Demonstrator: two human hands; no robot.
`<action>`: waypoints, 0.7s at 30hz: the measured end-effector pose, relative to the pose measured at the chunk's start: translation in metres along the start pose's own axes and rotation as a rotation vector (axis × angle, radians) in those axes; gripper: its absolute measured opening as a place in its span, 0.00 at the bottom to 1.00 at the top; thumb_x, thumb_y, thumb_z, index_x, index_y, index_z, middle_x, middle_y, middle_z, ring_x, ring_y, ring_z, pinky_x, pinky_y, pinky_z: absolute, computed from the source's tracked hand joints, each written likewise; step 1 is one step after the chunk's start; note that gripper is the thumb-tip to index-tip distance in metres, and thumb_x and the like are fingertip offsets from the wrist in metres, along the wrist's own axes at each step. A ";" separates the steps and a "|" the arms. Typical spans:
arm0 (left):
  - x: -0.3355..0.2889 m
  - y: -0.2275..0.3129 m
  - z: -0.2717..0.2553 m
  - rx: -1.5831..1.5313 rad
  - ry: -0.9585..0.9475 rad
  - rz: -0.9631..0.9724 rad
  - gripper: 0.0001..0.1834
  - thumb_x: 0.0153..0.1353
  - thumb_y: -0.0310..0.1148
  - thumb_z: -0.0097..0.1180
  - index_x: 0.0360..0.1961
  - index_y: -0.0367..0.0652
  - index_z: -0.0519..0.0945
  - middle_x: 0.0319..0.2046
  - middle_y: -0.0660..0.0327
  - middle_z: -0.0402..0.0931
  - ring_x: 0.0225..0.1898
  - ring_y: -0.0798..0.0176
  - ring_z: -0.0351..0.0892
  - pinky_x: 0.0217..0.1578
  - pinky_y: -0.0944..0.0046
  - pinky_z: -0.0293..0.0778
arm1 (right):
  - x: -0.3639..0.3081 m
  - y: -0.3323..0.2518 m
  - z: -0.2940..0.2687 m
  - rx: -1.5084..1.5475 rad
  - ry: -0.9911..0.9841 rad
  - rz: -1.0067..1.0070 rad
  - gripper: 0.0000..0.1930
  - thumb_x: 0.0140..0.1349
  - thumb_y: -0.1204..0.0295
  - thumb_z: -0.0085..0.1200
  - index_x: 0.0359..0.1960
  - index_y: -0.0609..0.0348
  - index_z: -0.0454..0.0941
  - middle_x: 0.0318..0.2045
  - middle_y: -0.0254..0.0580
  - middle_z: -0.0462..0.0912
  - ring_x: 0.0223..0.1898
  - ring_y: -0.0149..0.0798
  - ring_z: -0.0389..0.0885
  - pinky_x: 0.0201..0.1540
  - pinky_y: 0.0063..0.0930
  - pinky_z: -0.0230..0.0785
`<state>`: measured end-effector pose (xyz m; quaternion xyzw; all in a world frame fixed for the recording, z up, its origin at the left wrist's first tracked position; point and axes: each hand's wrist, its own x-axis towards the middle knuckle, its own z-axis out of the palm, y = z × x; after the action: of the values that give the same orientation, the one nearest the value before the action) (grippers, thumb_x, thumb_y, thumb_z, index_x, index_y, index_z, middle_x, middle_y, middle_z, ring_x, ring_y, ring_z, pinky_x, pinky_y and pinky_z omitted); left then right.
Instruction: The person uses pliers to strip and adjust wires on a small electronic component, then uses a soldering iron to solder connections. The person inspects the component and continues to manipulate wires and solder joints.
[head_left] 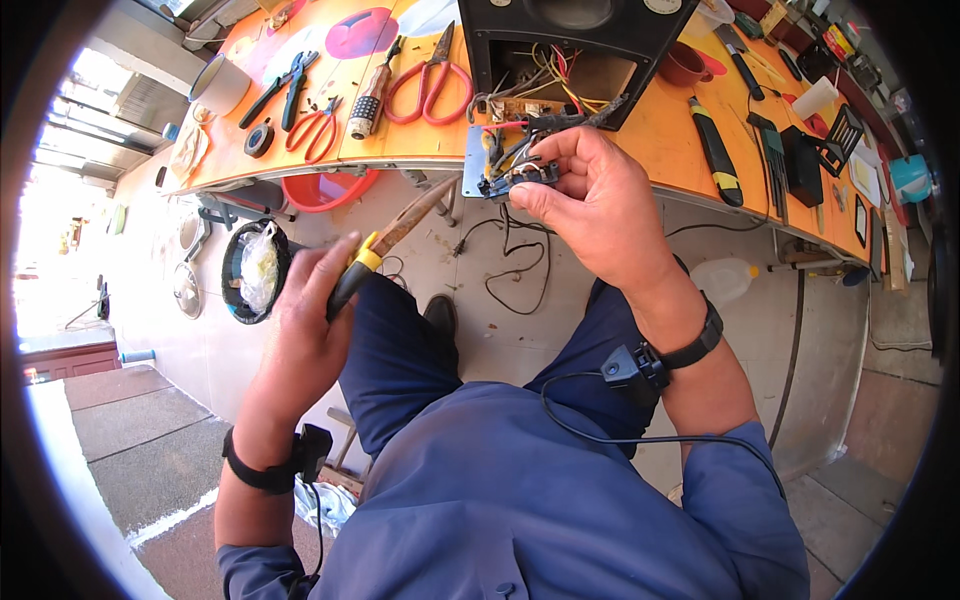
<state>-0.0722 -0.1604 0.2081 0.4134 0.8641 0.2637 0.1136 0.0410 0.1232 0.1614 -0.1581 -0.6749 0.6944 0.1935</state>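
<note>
My left hand (305, 320) grips a soldering iron (385, 240) by its black and yellow handle, its rusty brown shaft pointing up and right toward the bench edge. My right hand (595, 200) pinches a small dark electrical part (515, 178) with coloured wires, held just below the edge of the orange workbench (660, 140). The wires run up into an open black box (565, 55) standing on the bench. The iron's tip is a short way left of the part, not touching it.
On the bench lie red-handled scissors (430, 80), small red snips (315, 128), blue pliers (290, 85), a screwdriver (368, 100), a tape roll (259, 138), a yellow-black utility knife (715, 150) and a black comb (768, 150). A red basin (325, 188) and a lined bin (255, 270) are below.
</note>
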 end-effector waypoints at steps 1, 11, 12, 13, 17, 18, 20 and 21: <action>0.003 -0.002 0.003 0.095 0.065 0.053 0.34 0.60 0.12 0.53 0.69 0.40 0.74 0.56 0.44 0.75 0.61 0.37 0.76 0.62 0.48 0.74 | 0.000 0.000 0.000 0.003 -0.002 -0.009 0.16 0.62 0.79 0.69 0.47 0.66 0.75 0.39 0.39 0.86 0.36 0.24 0.85 0.39 0.22 0.79; 0.027 -0.013 0.005 0.605 0.323 0.219 0.34 0.58 0.11 0.52 0.67 0.43 0.78 0.61 0.48 0.75 0.69 0.39 0.72 0.66 0.45 0.73 | 0.000 -0.002 0.003 -0.014 -0.002 -0.010 0.16 0.64 0.79 0.68 0.48 0.67 0.74 0.38 0.40 0.87 0.35 0.25 0.86 0.39 0.22 0.78; 0.027 -0.013 0.003 0.615 0.312 0.211 0.35 0.57 0.09 0.53 0.67 0.43 0.78 0.63 0.48 0.76 0.70 0.39 0.72 0.65 0.45 0.74 | 0.000 -0.002 0.003 -0.022 0.002 -0.010 0.16 0.64 0.79 0.68 0.48 0.67 0.74 0.38 0.40 0.87 0.35 0.25 0.86 0.39 0.22 0.78; 0.029 -0.013 0.001 0.626 0.307 0.223 0.34 0.57 0.09 0.54 0.66 0.43 0.78 0.62 0.48 0.76 0.69 0.40 0.73 0.64 0.45 0.74 | 0.000 -0.002 0.003 -0.025 0.005 -0.010 0.16 0.64 0.79 0.68 0.48 0.67 0.75 0.38 0.40 0.87 0.35 0.25 0.86 0.39 0.22 0.78; 0.034 -0.012 -0.006 0.660 0.290 0.253 0.32 0.59 0.11 0.55 0.66 0.44 0.79 0.60 0.48 0.77 0.67 0.41 0.75 0.62 0.45 0.76 | 0.001 -0.002 0.004 -0.016 0.006 -0.016 0.16 0.64 0.78 0.68 0.48 0.67 0.75 0.38 0.41 0.87 0.36 0.26 0.87 0.39 0.22 0.78; 0.035 -0.012 -0.007 0.662 0.286 0.254 0.32 0.60 0.12 0.56 0.66 0.44 0.79 0.60 0.49 0.77 0.67 0.41 0.76 0.61 0.45 0.76 | 0.001 -0.001 0.004 -0.014 0.009 -0.005 0.15 0.64 0.78 0.68 0.48 0.67 0.75 0.38 0.41 0.87 0.36 0.26 0.87 0.39 0.22 0.78; 0.036 -0.012 -0.008 0.663 0.289 0.262 0.32 0.60 0.12 0.56 0.66 0.45 0.79 0.59 0.49 0.78 0.65 0.42 0.77 0.60 0.46 0.77 | 0.000 -0.002 0.004 0.003 0.003 -0.015 0.16 0.63 0.78 0.68 0.48 0.67 0.75 0.38 0.41 0.87 0.35 0.26 0.87 0.39 0.22 0.78; 0.036 -0.012 -0.008 0.657 0.291 0.263 0.31 0.61 0.12 0.56 0.66 0.45 0.79 0.59 0.50 0.78 0.64 0.43 0.78 0.59 0.46 0.77 | 0.000 -0.002 0.004 0.008 0.004 -0.014 0.16 0.63 0.78 0.68 0.48 0.67 0.75 0.38 0.41 0.87 0.35 0.26 0.87 0.39 0.22 0.78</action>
<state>-0.1064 -0.1414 0.2092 0.4931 0.8493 0.0408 -0.1839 0.0394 0.1198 0.1631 -0.1539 -0.6728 0.6954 0.2001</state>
